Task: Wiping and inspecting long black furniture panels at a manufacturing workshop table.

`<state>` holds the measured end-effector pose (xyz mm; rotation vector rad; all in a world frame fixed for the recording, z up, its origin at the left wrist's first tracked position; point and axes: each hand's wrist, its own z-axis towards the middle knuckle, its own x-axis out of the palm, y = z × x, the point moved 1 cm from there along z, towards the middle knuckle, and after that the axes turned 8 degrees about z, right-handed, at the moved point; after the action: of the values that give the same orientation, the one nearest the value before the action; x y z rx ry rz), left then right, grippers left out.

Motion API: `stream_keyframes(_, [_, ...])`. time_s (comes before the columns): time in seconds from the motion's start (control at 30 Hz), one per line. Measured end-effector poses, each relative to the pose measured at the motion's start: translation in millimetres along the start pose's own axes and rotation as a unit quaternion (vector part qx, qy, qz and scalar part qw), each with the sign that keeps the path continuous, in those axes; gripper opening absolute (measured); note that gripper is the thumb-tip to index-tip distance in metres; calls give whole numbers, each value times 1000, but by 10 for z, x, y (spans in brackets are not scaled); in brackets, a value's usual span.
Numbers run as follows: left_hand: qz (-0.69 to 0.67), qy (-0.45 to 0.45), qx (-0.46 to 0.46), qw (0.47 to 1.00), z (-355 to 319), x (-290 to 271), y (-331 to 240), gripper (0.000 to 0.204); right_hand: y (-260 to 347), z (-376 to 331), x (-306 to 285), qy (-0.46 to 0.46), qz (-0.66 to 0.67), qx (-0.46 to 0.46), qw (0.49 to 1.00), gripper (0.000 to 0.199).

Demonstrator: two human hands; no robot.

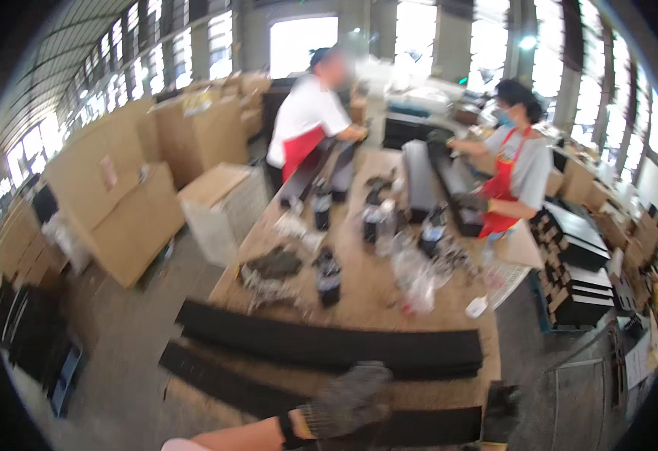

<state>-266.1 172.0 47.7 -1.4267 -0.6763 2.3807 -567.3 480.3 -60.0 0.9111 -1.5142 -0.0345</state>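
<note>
My left hand (pixel 347 400), in a dark grey glove, reaches in from the lower left and lies over a long black strip-shaped board (pixel 220 378) near the table's front edge. It hides the middle of that board; motion blur smears the fingers, so their grip does not show. Just beyond it rests a stack of long black boards (pixel 329 346), running across the table (pixel 366 308). My right hand is out of view.
Dark bottles (pixel 327 276), crumpled rags (pixel 272 263) and a clear plastic bag (pixel 415 274) stand or lie mid-table. Two people in red aprons, one at left (pixel 306 120) and one at right (pixel 520 161), handle long dark boards. Large cartons (pixel 111 195) stand left.
</note>
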Motion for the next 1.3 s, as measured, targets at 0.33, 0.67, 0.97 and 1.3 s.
stream_keyframes(0.33, [141, 140, 19, 980, -560, 735, -16, 72, -622, -606, 870, 161, 68, 200, 964, 42])
stream_keyframes(0.67, [356, -8, -262, 897, -1976, -1027, 1501, 51, -557, -367, 855, 163, 99, 185, 964, 46])
stream_keyframes(0.97, [149, -10, -598, 788, -4204, -2223, 2946, 50, -706, -883, 3351, 177, -172, -71, 966, 37])
stream_keyframes(1.3, [-500, -366, -478, 623, -3453, -1506, 2176, 87, -4341, -1423, 4774, 387, -533, 295, 693, 35])
